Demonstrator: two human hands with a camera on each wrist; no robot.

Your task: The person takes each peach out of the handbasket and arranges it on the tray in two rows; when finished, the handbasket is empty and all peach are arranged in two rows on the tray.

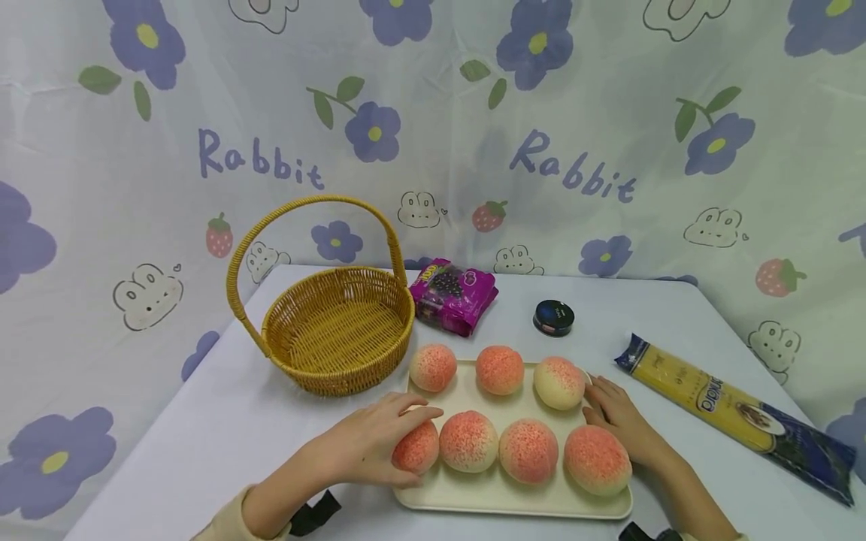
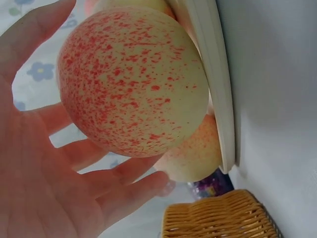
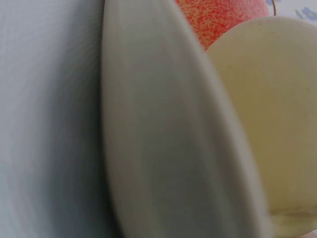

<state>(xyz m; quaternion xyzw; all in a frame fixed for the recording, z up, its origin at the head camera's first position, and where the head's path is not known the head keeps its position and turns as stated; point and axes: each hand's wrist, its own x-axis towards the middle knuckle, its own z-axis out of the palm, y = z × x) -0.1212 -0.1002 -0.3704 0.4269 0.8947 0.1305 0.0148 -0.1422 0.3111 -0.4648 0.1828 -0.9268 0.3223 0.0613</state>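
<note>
Several pink-and-cream peaches stand in two rows on a cream tray (image 1: 514,505). My left hand (image 1: 372,439) is spread around the front-left peach (image 1: 416,448), thumb in front and fingers over its far side. In the left wrist view, a gap shows between the palm (image 2: 44,178) and that peach (image 2: 133,82); whether the fingertips touch it is unclear. At the tray's right edge lies my right hand (image 1: 622,421), fingers beside the rim near the back-right peach (image 1: 559,383). The right wrist view is mostly filled by the tray's side (image 3: 168,129), with hardly any hand visible.
Left of the tray stands a wicker basket (image 1: 338,383) with a tall handle. Behind are a purple grape-print packet (image 1: 455,297) and a round dark tin (image 1: 553,318). A long pasta packet (image 1: 734,413) lies at the right. A patterned curtain (image 1: 433,135) hangs behind the table.
</note>
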